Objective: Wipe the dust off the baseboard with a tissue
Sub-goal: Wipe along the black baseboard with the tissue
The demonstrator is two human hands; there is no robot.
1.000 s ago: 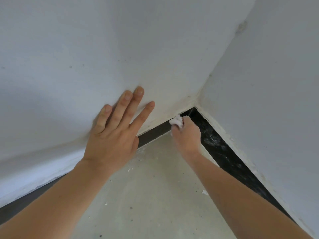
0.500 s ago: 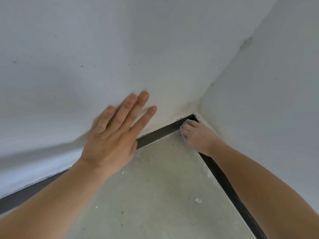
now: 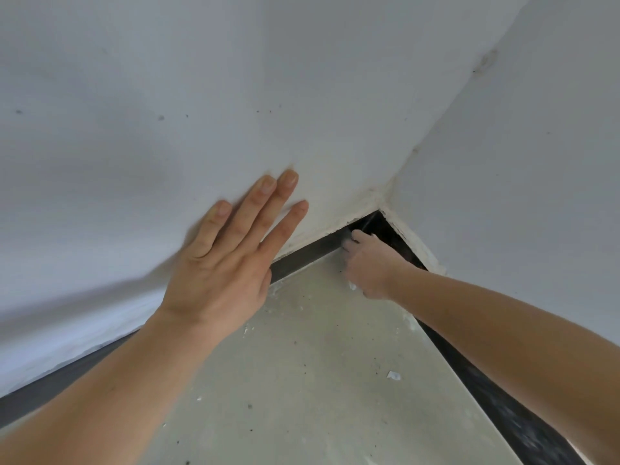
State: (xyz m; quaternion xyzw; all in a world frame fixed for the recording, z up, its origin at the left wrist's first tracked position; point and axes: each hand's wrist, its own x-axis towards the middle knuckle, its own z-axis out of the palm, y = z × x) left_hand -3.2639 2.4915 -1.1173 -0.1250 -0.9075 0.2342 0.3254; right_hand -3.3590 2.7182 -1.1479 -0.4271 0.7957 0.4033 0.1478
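- Your left hand point(image 3: 218, 273) lies flat and open on the wall point(image 3: 167, 129) just above the baseboard point(image 3: 302, 255), likely to hold you steady.
- Your right hand point(image 3: 369, 263) is curled around the tissue point(image 3: 352, 285), pushed against the baseboard's corner, likely to reach dust there; only a white bit peeks out.

Illumination is soft, even and moderately bright. The left hand point(image 3: 218, 263) casts a faint shadow on the white wall point(image 3: 167, 95) beside it. Wide-angle distortion bows the frame edges; the baseboard point(image 3: 510, 417) at lower right is blurred.
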